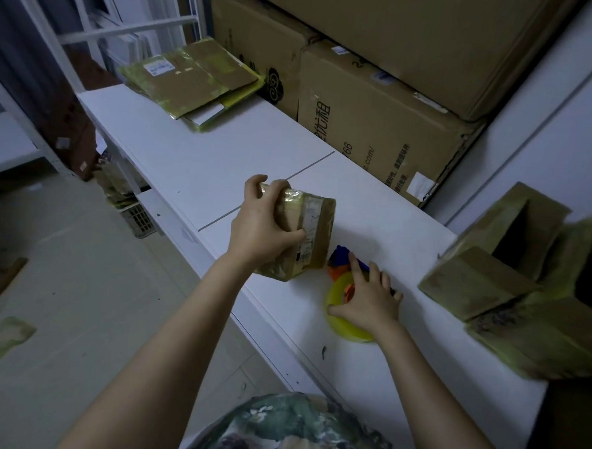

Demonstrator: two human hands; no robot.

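My left hand (262,227) grips a small cardboard parcel (309,232) wrapped in yellowish tape, with a shipping label on its side. The parcel stands on the white table (195,164) near its front edge. Just right of it lies a tape dispenser with a blue and orange body (340,259) and a yellow tape roll (335,295). My right hand (369,300) lies on top of the dispenser, thumb against the roll's rim and fingers curled over the handle.
A stack of flattened taped parcels (189,81) lies at the table's far left end. Large cardboard boxes (378,125) line the wall behind. Open empty cartons (511,270) sit at the right. A white shelf frame (39,56) and floor scraps are on the left.
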